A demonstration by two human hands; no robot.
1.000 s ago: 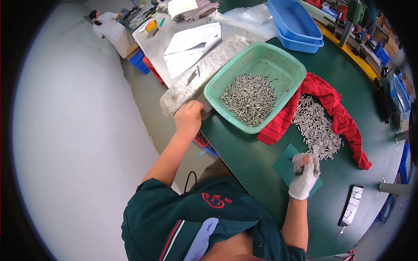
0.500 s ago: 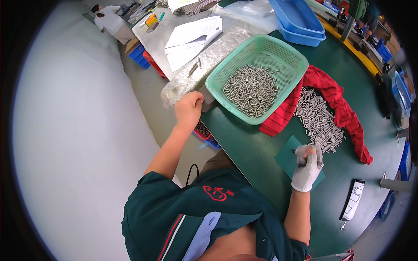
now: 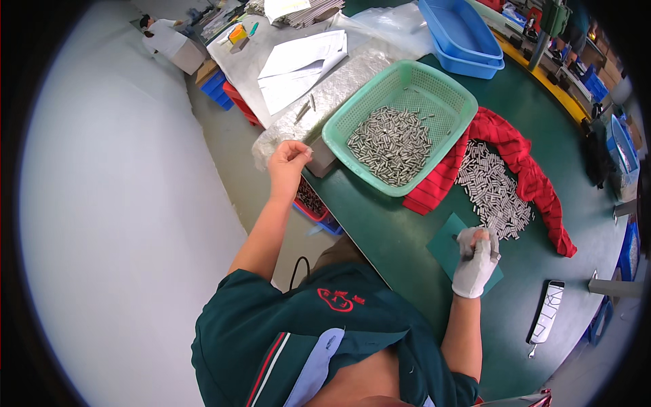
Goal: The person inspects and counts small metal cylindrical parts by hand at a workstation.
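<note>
My left hand (image 3: 288, 163), bare, is up at the table's left edge, beside the green basket (image 3: 333, 139). Its thumb and fingertips are pinched together; whatever is between them is too small to make out. Inside the basket lies a heap of small metal pins (image 3: 390, 146). My right hand (image 3: 477, 263) wears a whitish glove with bare fingertips and is closed over a teal sheet (image 3: 444, 245). A grey metal piece (image 3: 495, 256) sticks out at its side, mostly hidden by the fingers. Just beyond it, more metal pins (image 3: 494, 190) are spread on the table.
A red striped cloth (image 3: 522, 159) curves around the loose pins. Right of my right hand lies a white patterned object with a clip (image 3: 547, 312). Blue trays (image 3: 468, 64), papers (image 3: 298, 64) and bubble wrap (image 3: 346, 81) are farther back. Another person (image 3: 169, 44) stands at far left.
My left hand has shifted slightly up and left, its pinched fingers now turned more into view. My right hand stays closed in the same place. The whole view has tilted a little.
</note>
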